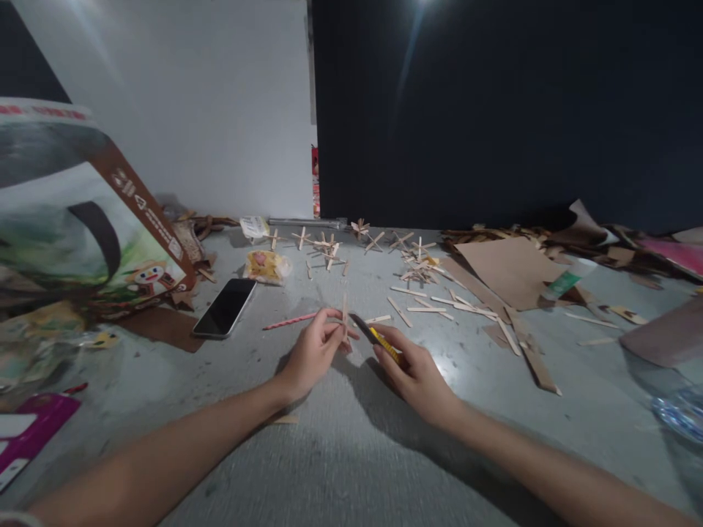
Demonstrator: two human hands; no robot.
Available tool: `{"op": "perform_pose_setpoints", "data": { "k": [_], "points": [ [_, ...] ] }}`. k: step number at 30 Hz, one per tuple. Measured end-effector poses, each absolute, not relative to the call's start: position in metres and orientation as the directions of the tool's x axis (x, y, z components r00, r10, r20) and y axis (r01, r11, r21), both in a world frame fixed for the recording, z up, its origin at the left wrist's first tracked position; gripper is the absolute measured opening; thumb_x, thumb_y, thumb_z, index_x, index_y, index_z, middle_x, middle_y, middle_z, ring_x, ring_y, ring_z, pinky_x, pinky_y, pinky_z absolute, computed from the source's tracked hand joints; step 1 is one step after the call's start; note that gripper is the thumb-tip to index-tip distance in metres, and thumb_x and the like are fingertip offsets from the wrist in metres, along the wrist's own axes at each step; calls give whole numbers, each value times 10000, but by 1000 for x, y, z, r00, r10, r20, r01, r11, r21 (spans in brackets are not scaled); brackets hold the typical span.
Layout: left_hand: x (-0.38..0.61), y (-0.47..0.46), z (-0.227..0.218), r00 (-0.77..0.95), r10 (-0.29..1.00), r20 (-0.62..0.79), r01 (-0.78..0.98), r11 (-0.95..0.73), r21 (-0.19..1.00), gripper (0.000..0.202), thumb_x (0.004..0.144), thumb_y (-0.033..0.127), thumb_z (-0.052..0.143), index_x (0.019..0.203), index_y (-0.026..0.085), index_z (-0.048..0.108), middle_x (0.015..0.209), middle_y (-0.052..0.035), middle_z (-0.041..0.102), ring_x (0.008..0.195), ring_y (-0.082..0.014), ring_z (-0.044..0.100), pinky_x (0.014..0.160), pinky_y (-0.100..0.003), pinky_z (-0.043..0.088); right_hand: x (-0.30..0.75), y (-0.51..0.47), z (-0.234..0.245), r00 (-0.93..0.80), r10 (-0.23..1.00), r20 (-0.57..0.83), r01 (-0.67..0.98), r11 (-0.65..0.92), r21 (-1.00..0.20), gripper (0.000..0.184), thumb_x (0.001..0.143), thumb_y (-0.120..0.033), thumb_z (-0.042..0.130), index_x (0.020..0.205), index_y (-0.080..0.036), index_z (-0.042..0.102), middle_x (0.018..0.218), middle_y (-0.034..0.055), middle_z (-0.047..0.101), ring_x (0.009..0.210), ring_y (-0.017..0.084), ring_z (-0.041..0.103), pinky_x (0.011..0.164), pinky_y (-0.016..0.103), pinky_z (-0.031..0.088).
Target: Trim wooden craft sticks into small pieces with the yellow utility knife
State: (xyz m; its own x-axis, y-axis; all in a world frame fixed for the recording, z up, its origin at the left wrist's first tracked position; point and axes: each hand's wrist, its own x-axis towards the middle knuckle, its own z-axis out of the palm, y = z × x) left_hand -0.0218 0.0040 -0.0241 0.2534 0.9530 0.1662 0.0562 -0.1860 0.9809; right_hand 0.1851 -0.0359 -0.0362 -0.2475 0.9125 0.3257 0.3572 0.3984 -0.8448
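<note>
My left hand (pixel 314 350) pinches a thin wooden craft stick (pixel 345 311), which stands upright between thumb and fingers. In my right hand (pixel 414 369) is a yellow and black utility knife (pixel 386 344), gripped by its handle. The dark blade points up and left, close beside the stick; whether it touches cannot be made out. A red and white striped pencil-like rod (pixel 289 320) lies just left of my left hand. Beyond my hands, loose craft sticks (pixel 425 309) are scattered on the grey table (pixel 329 468).
Crossed-stick pieces (pixel 375 241) stand along the back. A phone (pixel 226 307) and a small yellow packet (pixel 266 267) lie at left, near a large printed bag (pixel 110 219). Cardboard (pixel 502 267), a white-green tube (pixel 570 279) and a clear plastic container (pixel 681 406) are at right.
</note>
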Motion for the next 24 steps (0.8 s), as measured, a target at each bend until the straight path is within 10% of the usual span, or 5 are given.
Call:
{"op": "perform_pose_setpoints", "data": {
  "k": [24],
  "points": [
    [-22, 2, -28, 256, 952, 169, 84, -196, 977, 414, 933, 582, 673, 1014, 231, 468, 808, -66, 809, 761, -219, 769, 769, -337, 551, 184, -41, -29, -281, 918, 281, 324, 366, -872, 475, 1055, -371, 484, 1417, -128, 671, 696, 3, 566, 570, 117, 430, 522, 208, 351]
  ]
}}
